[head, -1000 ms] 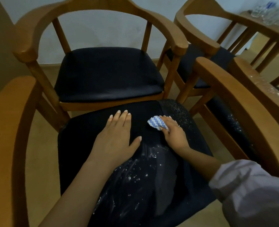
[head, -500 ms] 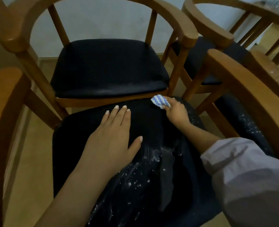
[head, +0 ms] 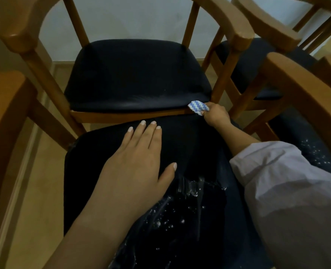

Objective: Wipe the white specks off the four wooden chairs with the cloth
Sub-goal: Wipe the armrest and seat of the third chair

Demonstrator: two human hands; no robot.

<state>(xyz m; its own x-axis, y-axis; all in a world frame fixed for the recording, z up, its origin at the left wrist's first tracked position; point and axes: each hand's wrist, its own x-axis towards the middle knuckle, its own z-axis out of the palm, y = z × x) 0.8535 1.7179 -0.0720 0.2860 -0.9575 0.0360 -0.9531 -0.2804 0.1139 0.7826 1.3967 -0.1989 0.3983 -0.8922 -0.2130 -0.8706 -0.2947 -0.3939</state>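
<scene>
The near wooden chair has a dark seat (head: 195, 148) with white specks (head: 170, 220) and smears on its near half. My left hand (head: 135, 166) lies flat on this seat, fingers straight. At the seat's far right edge my right hand (head: 216, 116) grips a bunched blue-and-white cloth (head: 197, 107). Just beyond stands the far chair (head: 137, 74), its dark seat showing no specks that I can see. The right near chair's seat (head: 316, 152) also carries specks beside its wooden armrest (head: 304, 94).
A fourth chair (head: 257, 61) stands at the back right. The near chair's left armrest (head: 3, 117) fills the left edge. Tan floor (head: 34, 191) shows between the chairs, and a pale wall (head: 131, 20) lies behind them.
My right hand has swept the cloth from the middle of the near seat to its far right edge. The far part of the seat shows fewer specks. My left hand has stayed flat.
</scene>
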